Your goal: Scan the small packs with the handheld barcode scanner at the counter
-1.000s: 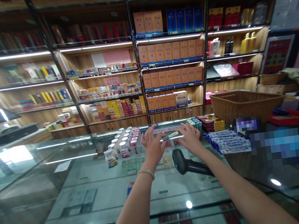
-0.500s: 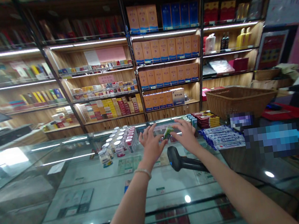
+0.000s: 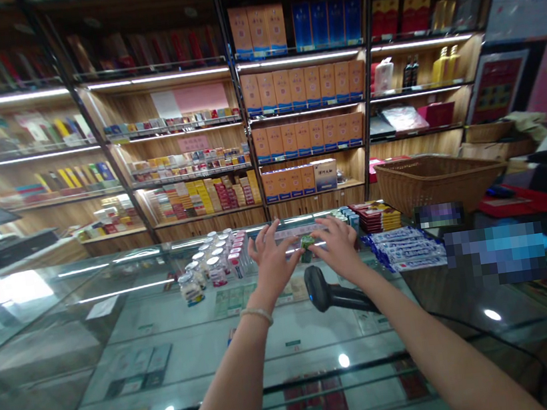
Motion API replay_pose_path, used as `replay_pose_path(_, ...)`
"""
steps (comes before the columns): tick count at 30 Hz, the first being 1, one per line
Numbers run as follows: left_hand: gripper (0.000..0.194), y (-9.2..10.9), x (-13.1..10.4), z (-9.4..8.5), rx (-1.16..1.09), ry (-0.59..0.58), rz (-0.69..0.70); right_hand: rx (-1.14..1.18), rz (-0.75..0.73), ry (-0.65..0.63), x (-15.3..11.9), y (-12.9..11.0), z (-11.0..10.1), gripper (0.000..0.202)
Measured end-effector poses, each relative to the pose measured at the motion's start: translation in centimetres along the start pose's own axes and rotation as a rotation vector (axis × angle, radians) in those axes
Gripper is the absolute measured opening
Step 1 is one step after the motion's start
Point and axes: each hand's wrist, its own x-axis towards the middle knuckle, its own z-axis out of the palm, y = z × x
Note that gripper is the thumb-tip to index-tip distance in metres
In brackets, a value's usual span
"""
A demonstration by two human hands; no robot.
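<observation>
A small green packet [image 3: 306,241] is pinched between the two hands above the glass counter. My left hand [image 3: 273,259] touches its left side with the thumb, the other fingers raised and spread. From the right, my right hand [image 3: 338,247] grips it with thumb and finger. Just below the hands lies a black barcode scanner [image 3: 338,294], partly behind my right forearm. Left of my left hand stand rows of small jars [image 3: 218,271] with white lids.
Blue-and-white packets [image 3: 405,249] and red-and-yellow packs [image 3: 376,217] lie right of my right hand. A brown woven basket [image 3: 442,186] stands behind them. The glass counter [image 3: 184,371] stretches toward me. Stocked shelves [image 3: 306,114] line the back.
The green packet has turned from a slant to a flatter position between the fingers. My left hand has shifted slightly left and its fingers have risen a little.
</observation>
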Motion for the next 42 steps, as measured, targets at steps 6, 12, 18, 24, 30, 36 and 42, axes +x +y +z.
replay_pose_path(6, 0.010, 0.3, -0.1, 0.0, -0.017, -0.001, 0.005, -0.026, -0.021, -0.034, -0.4, -0.3, 0.1, 0.015)
replay_pose_path(12, 0.009, -0.2, 0.4, -0.8, -0.005, -0.041, 0.006, -0.044, -0.026, -0.061, 0.3, -0.8, 0.0, 0.014)
replay_pose_path(18, 0.012, -1.9, 2.4, -3.8, 0.061, -0.150, 0.000, -0.050, -0.104, -0.084, 2.7, -2.8, 0.2, 0.013)
replay_pose_path(24, 0.010, -5.2, 2.9, -6.8, 0.170, -0.194, 0.019, -0.072, -0.183, -0.126, 4.7, -6.2, 2.4, 0.010)
replay_pose_path(30, 0.006, -8.0, 2.1, -7.4, 0.263, -0.210, 0.056, -0.088, -0.244, -0.170, 5.5, -7.9, 5.6, 0.010)
replay_pose_path(36, 0.006, -9.6, 1.6, -6.5, 0.298, -0.226, 0.086, -0.161, -0.260, -0.260, 6.1, -8.3, 7.4, 0.013)
replay_pose_path(42, 0.002, -10.3, 2.5, -6.0, 0.349, -0.205, 0.120, -0.221, -0.282, -0.308, 7.6, -8.8, 8.2, 0.014)
